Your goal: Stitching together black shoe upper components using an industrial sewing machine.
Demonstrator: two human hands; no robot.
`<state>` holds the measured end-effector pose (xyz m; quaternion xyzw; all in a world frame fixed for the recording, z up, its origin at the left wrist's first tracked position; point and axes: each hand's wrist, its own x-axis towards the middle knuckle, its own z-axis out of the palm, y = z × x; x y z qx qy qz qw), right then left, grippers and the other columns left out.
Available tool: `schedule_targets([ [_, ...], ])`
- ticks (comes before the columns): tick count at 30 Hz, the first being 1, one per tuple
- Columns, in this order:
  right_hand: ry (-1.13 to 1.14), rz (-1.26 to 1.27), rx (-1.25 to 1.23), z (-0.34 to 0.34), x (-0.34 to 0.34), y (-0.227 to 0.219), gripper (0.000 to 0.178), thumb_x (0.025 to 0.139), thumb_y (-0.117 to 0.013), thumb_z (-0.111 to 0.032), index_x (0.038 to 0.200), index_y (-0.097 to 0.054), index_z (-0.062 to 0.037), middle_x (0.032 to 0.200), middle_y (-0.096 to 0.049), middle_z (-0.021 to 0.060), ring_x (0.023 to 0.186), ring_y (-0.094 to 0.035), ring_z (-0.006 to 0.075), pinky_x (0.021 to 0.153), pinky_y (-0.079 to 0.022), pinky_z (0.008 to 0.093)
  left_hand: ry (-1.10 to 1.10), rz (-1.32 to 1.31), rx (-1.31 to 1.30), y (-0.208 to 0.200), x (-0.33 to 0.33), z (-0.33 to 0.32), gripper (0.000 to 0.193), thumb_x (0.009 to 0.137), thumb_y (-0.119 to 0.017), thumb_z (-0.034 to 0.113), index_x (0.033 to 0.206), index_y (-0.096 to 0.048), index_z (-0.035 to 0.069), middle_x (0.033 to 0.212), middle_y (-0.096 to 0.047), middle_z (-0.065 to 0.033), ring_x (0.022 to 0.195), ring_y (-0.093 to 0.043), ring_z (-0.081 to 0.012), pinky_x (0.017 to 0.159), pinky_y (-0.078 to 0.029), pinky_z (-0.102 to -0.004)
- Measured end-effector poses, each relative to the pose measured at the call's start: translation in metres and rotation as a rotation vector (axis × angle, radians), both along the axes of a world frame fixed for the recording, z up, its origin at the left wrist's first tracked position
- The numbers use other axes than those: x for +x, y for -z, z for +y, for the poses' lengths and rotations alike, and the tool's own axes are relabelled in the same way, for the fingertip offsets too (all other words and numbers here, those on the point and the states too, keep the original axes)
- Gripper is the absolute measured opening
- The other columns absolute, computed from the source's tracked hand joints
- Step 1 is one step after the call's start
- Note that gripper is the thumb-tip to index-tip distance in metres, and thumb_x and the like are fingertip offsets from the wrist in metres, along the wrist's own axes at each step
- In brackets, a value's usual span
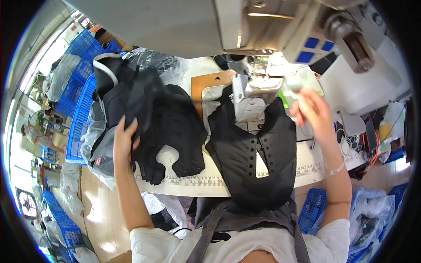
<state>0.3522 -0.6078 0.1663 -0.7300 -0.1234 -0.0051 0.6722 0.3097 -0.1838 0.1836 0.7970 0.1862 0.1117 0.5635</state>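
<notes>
Black cloth with round dots lies under our sewing machine, over our white table. Our left hand touches black pieces; our right hand is blurry. We can't tell if either grips. Blue baskets stand around.

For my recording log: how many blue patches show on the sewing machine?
3: an upper-left patch, an upper-right patch and a lower patch, grouped together on the sewing machine. Others may be hidden.
</notes>
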Motion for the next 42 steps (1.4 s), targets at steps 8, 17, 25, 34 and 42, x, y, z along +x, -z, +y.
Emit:
schedule_targets([
  [8,0.232,-0.390,-1.121,0.016,-0.083,0.030,0.063,0.071,-0.068,-0.030,0.117,-0.043,0.0048,0.087,-0.049,0.0140,0.077,-0.052,0.0305,0.068,-0.044,0.0357,-0.172,-0.087,0.763,0.067,-0.044,0.036,0.037,0.082,-0.054,0.011,0.117,-0.048,-0.001,0.100,-0.057,-0.0196,0.091,-0.056,-0.0307,0.080,-0.043,-0.0363],
  [17,0.465,-0.373,-0.816,0.022,-0.079,0.042,0.052,0.069,-0.067,-0.004,0.118,-0.049,0.0004,0.073,-0.045,0.0114,0.063,-0.048,0.0254,0.055,-0.041,0.0332,0.400,-0.406,0.784,0.045,-0.070,-0.108,0.053,0.070,-0.061,0.006,0.120,-0.045,0.000,0.120,-0.046,-0.0185,0.108,-0.045,-0.0332,0.092,-0.034,-0.0393],
  [25,0.504,-0.458,-0.674,0.018,-0.086,0.038,0.014,0.075,-0.060,0.001,0.087,-0.053,0.0008,0.086,-0.059,0.0143,0.062,-0.055,0.0257,0.054,-0.044,0.0298,0.807,-0.254,0.780,0.062,-0.074,-0.176,0.086,0.064,-0.072,0.042,0.129,-0.034,0.001,0.135,-0.024,-0.0258,0.125,-0.023,-0.0420,0.100,-0.021,-0.0504],
  [34,0.027,0.206,0.313,0.013,-0.101,0.026,0.038,0.084,-0.054,-0.006,0.118,-0.041,0.0037,0.106,-0.057,0.0114,0.091,-0.057,0.0150,0.081,-0.046,0.0274,0.630,-0.686,0.614,0.096,-0.093,-0.156,0.071,0.073,-0.066,0.041,0.124,-0.039,0.000,0.127,-0.038,-0.0243,0.114,-0.042,-0.0365,0.090,-0.037,-0.0420],
  [42,-0.148,0.239,0.622,0.032,-0.092,-0.004,0.034,0.086,-0.051,-0.007,0.116,-0.038,0.0028,0.102,-0.057,0.0165,0.081,-0.062,0.0211,0.070,-0.053,0.0311,0.491,0.254,-1.222,0.020,-0.067,-0.190,0.031,0.092,-0.042,0.020,0.107,-0.051,-0.005,0.099,-0.060,-0.0169,0.088,-0.060,-0.0231,0.078,-0.049,-0.0335],
])
